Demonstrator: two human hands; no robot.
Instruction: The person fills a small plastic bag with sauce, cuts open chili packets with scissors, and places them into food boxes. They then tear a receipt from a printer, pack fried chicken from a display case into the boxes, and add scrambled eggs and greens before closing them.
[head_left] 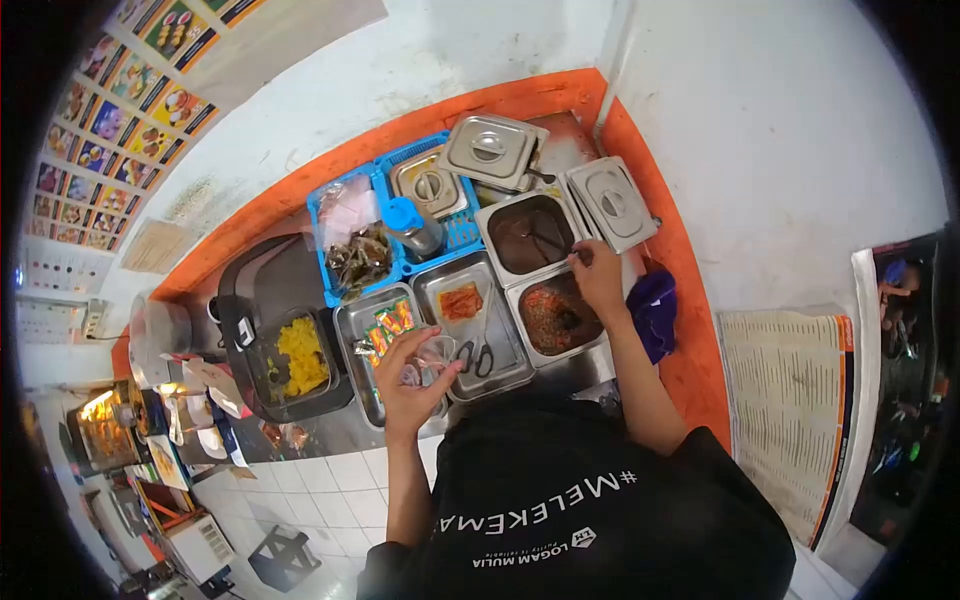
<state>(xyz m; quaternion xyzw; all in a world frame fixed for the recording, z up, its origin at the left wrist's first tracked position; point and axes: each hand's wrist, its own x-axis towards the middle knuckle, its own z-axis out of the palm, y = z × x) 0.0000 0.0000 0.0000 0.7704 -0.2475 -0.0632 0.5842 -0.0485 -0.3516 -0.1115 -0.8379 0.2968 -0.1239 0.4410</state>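
My left hand [408,378] pinches a small clear plastic cup [436,352] between thumb and fingers, above the steel trays. My right hand [598,278] is closed at the near edge of a steel pan of dark sauce [515,225]. Its fingertips meet the handle end of a dark ladle [545,240] lying in that sauce. Just below is a second pan with chunky red sauce [548,308], holding another dark utensil. Beside my left hand, a steel tray [427,290] carries scissors [476,358], tongs and an orange-red packet [460,302].
Steel lids [614,205] lean at the right and back. Blue baskets [324,240] hold bags and a blue-capped bottle [412,228]. A black container with yellow food [302,358] stands left. Colourful sachets [390,320] lie in a tray. A purple cloth [654,312] hangs right.
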